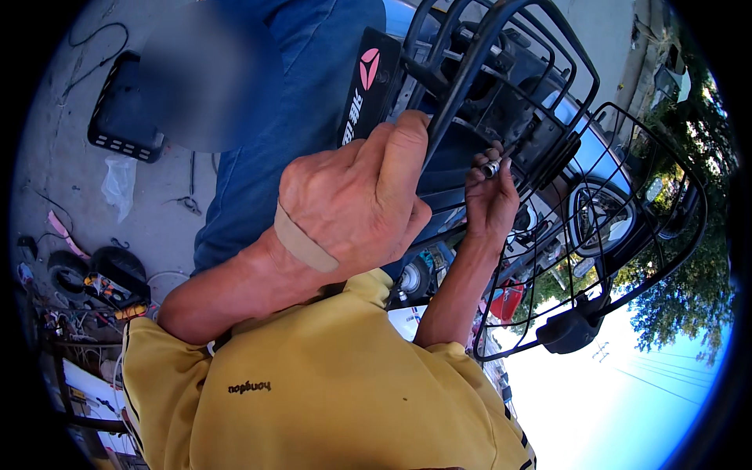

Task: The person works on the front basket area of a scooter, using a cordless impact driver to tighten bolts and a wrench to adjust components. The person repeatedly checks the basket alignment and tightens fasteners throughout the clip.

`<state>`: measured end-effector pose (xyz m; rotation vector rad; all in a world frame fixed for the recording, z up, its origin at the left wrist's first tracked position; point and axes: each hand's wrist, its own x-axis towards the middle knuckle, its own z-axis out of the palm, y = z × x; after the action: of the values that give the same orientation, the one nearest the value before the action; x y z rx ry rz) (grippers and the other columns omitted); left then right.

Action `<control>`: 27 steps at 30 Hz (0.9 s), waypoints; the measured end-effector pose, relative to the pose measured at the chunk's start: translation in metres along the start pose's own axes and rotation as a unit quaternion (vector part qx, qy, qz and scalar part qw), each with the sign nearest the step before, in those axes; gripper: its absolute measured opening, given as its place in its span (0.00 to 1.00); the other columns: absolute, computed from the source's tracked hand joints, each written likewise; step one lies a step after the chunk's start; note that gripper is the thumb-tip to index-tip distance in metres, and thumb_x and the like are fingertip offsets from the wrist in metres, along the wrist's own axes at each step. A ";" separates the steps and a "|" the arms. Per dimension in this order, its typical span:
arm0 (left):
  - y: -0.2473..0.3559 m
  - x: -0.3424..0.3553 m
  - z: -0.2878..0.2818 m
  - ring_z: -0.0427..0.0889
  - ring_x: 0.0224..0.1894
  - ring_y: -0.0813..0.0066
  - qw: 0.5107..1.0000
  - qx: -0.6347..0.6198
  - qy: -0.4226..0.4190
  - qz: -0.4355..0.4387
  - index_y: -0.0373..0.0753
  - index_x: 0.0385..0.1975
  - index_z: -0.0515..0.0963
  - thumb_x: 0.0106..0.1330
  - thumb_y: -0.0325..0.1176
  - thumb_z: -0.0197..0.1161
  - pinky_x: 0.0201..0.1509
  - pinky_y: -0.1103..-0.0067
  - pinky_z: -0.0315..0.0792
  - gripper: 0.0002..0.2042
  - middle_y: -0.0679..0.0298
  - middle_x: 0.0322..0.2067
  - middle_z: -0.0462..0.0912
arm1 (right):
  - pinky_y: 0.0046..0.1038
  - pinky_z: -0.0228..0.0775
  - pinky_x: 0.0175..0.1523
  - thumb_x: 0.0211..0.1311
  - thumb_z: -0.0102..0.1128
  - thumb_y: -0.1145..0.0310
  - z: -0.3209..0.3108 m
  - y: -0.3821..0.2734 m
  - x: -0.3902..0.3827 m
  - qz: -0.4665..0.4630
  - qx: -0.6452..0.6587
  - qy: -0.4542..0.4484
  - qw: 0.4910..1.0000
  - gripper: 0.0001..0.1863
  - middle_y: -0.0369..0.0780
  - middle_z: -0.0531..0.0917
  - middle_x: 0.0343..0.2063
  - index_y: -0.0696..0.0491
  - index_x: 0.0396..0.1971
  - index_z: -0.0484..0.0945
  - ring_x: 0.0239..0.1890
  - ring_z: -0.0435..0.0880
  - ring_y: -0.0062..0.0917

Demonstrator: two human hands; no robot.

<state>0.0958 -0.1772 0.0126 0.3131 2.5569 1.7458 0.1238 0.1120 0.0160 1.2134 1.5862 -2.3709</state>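
On the grey concrete ground [174, 182], at our left, we see a black plastic crate with slots along its side [125, 144], and just below it in view a crumpled clear plastic bag [119, 186]. A thin black cable [127, 37] curls near the upper left edge. Further down we notice a narrow pink strip [69, 236], a dark ring-shaped rubber tyre [68, 272] and a small yellow-orange cylindrical item [131, 311] amid clutter too small to tell. At the right, we have leafy green trees [681, 301] beside bright blue-white sky [619, 407], crossed by thin dark overhead wires.
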 end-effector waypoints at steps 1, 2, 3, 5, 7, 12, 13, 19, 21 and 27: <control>-0.002 0.001 0.000 0.79 0.18 0.64 1.000 0.000 0.001 0.000 0.23 0.55 0.69 0.47 0.24 0.66 0.24 0.74 0.74 0.31 0.58 0.22 0.77 | 0.21 0.71 0.40 0.76 0.49 0.67 0.000 0.002 0.000 -0.003 0.011 0.002 1.000 0.20 0.39 0.75 0.41 0.63 0.59 0.66 0.43 0.73 0.23; -0.004 0.002 0.000 0.79 0.18 0.64 1.000 -0.001 -0.001 0.004 0.23 0.54 0.69 0.46 0.24 0.66 0.24 0.74 0.74 0.31 0.58 0.21 0.77 | 0.21 0.70 0.40 0.76 0.49 0.67 0.000 0.004 0.000 -0.007 0.021 0.003 1.000 0.20 0.38 0.75 0.40 0.63 0.59 0.66 0.43 0.73 0.23; -0.005 0.004 0.000 0.78 0.18 0.64 1.000 -0.002 -0.002 0.008 0.23 0.54 0.70 0.46 0.24 0.66 0.23 0.74 0.73 0.30 0.59 0.20 0.76 | 0.21 0.70 0.40 0.76 0.49 0.67 -0.001 0.006 0.001 -0.010 0.032 0.005 0.999 0.19 0.38 0.74 0.40 0.63 0.59 0.66 0.42 0.72 0.23; -0.008 0.008 0.001 0.78 0.17 0.64 1.000 0.003 0.001 0.016 0.23 0.53 0.70 0.45 0.23 0.65 0.23 0.74 0.73 0.29 0.59 0.20 0.76 | 0.21 0.70 0.40 0.76 0.49 0.67 -0.001 0.010 0.006 -0.012 0.061 -0.020 0.998 0.19 0.38 0.74 0.39 0.63 0.59 0.66 0.42 0.72 0.23; -0.010 0.009 0.000 0.78 0.17 0.64 1.000 0.012 0.009 0.021 0.23 0.51 0.71 0.45 0.23 0.65 0.23 0.75 0.73 0.29 0.60 0.19 0.75 | 0.21 0.70 0.40 0.75 0.50 0.67 0.000 0.012 0.006 -0.014 0.073 -0.030 0.997 0.19 0.38 0.74 0.39 0.63 0.59 0.66 0.42 0.72 0.23; -0.012 0.004 0.006 0.78 0.18 0.69 0.999 -0.007 0.023 0.023 0.27 0.47 0.72 0.43 0.25 0.65 0.21 0.77 0.71 0.26 0.60 0.24 0.77 | 0.22 0.70 0.40 0.75 0.51 0.68 -0.002 0.013 0.009 -0.028 0.069 -0.011 0.997 0.19 0.38 0.74 0.39 0.63 0.58 0.66 0.42 0.72 0.24; -0.012 0.004 0.006 0.78 0.18 0.71 0.999 0.000 0.022 0.023 0.30 0.45 0.72 0.42 0.26 0.66 0.20 0.79 0.70 0.25 0.60 0.26 0.78 | 0.22 0.70 0.40 0.75 0.51 0.68 -0.002 0.013 0.010 -0.029 0.067 -0.010 0.997 0.19 0.38 0.74 0.39 0.63 0.58 0.66 0.42 0.72 0.24; -0.011 0.003 0.003 0.78 0.17 0.68 1.000 -0.023 -0.010 0.009 0.25 0.49 0.73 0.44 0.22 0.64 0.23 0.76 0.72 0.27 0.63 0.17 0.73 | 0.22 0.69 0.40 0.75 0.51 0.68 -0.003 0.013 0.014 -0.036 0.057 -0.014 0.998 0.19 0.38 0.75 0.39 0.62 0.58 0.66 0.43 0.72 0.25; -0.011 0.002 0.004 0.78 0.17 0.68 1.000 -0.024 -0.007 0.006 0.25 0.49 0.73 0.44 0.22 0.64 0.23 0.76 0.72 0.26 0.62 0.18 0.74 | 0.23 0.69 0.41 0.75 0.51 0.68 -0.002 0.013 0.015 -0.038 0.059 -0.014 0.997 0.19 0.38 0.75 0.39 0.62 0.58 0.66 0.43 0.72 0.25; -0.010 0.001 0.003 0.78 0.17 0.67 1.000 -0.018 -0.010 0.001 0.26 0.51 0.72 0.46 0.22 0.64 0.23 0.75 0.72 0.26 0.62 0.20 0.76 | 0.25 0.68 0.41 0.75 0.50 0.68 -0.001 0.012 0.018 -0.039 0.119 -0.038 0.991 0.17 0.39 0.75 0.40 0.62 0.57 0.67 0.43 0.72 0.27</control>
<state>0.0934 -0.1776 0.0026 0.3297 2.5105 1.7769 0.1173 0.1137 -0.0049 1.0968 1.3851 -2.6844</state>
